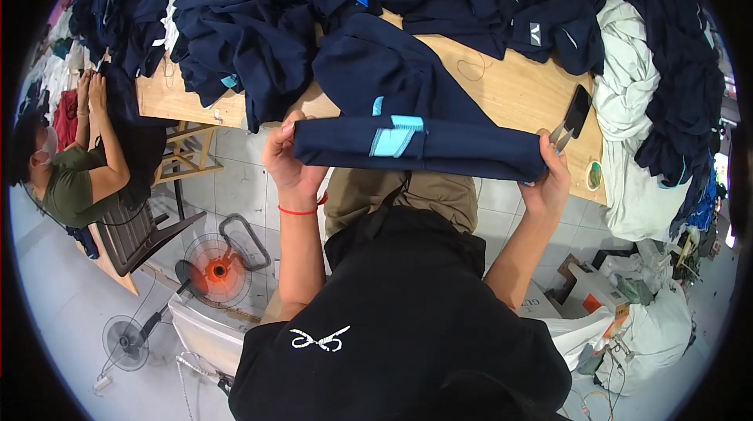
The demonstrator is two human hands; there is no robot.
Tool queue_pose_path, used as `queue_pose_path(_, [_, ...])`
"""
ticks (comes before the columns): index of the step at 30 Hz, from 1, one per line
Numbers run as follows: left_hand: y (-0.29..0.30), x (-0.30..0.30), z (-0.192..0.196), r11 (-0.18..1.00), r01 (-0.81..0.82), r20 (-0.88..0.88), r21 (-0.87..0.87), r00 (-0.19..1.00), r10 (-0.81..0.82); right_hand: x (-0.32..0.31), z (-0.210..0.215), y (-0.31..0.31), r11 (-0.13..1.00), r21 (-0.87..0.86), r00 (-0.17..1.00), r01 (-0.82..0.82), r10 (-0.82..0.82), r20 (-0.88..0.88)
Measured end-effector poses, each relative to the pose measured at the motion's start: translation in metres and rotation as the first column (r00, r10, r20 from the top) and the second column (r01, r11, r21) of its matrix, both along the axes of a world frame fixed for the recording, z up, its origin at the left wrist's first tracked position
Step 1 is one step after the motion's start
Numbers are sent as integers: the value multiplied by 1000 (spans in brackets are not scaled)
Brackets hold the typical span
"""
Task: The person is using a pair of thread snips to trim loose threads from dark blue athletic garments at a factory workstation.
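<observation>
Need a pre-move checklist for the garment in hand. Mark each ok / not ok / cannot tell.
1. Left hand grip on the navy garment: ok, holds the left end of the folded band.
2. Right hand grip: ok, holds the band's right end.
3. Light-blue patch in view: ok, between the hands, facing the camera.
4. Metal snips clear of the fingers: not ok, they show right at the right hand's fingers.
5. Phone clear of the garment: ok, lies apart on the tabletop.
6. Underside of the band: cannot tell, hidden from this view.
</observation>
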State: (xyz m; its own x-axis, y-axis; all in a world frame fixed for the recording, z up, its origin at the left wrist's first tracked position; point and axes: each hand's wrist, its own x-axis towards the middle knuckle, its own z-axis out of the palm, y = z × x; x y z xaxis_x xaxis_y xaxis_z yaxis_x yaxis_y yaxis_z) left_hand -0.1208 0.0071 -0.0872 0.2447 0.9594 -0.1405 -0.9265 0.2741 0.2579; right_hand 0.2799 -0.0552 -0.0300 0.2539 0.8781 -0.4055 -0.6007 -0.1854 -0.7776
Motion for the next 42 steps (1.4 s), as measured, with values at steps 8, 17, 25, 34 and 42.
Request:
queue_pose_path(8, [-12, -2, 2, 995, 38, 439, -97, 898, 9, 1, -32, 1, 991, -135, 828, -27, -54, -558])
queue_pose_path(17, [-24, 24, 3, 962, -82, 571, -259, 791, 221, 23, -25, 1, 988, -148, 655, -42, -84, -751])
queue_pose_path(25, [-50, 51, -22, 950, -3, 71, -311, 997, 26, 37, -52, -5, 988, -65, 737, -143, 62, -673])
queue_pose_path(34, [-103, 104, -26, 822, 414, -229, -391, 821, -523, 8, -49, -22, 960, -273, 674, -66, -159, -722])
queue_pose_path(42, [-55, 172, -20, 839, 177, -121, -515, 954, -276, 0, 7, -44, 982, -188, 687, -35, -113, -718])
